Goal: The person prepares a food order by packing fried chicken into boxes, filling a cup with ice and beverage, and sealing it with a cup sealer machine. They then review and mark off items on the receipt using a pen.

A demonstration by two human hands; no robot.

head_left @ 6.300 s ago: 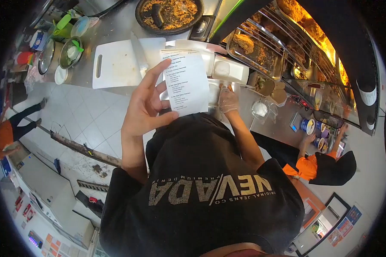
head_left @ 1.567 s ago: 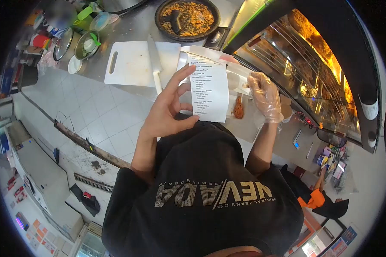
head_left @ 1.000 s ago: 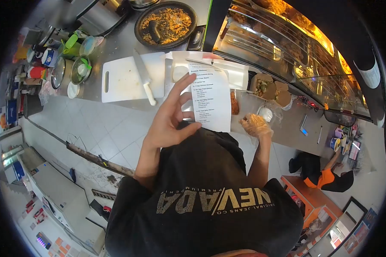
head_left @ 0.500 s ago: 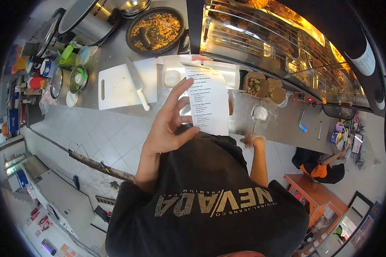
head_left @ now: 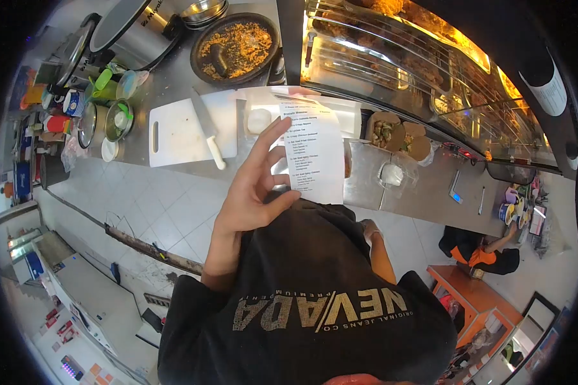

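Observation:
My left hand (head_left: 254,186) is closed on a long printed order slip (head_left: 318,151), pinched at its left edge and held up over the counter's front edge. Lines of black text run down the white paper. My right hand (head_left: 370,230), in what looks like a clear plastic glove, hangs low beside the black shirt (head_left: 327,276). Its fingers are mostly hidden by the shirt. Behind the slip lies a white tray (head_left: 348,115) holding a white round mound (head_left: 259,120) at its left. Right of the slip, a white mound in clear plastic (head_left: 391,173) rests on the counter.
A knife (head_left: 207,131) lies across a white cutting board (head_left: 173,138). Beyond is a pan of orange-brown food (head_left: 234,48). Cardboard boxes with food (head_left: 398,135) stand before a lit glass display case (head_left: 391,64). Another person in black and orange (head_left: 481,253) is at the far right.
My right hand has drawn back toward my body, partly behind the shirt. My left hand and the slip stay almost in place.

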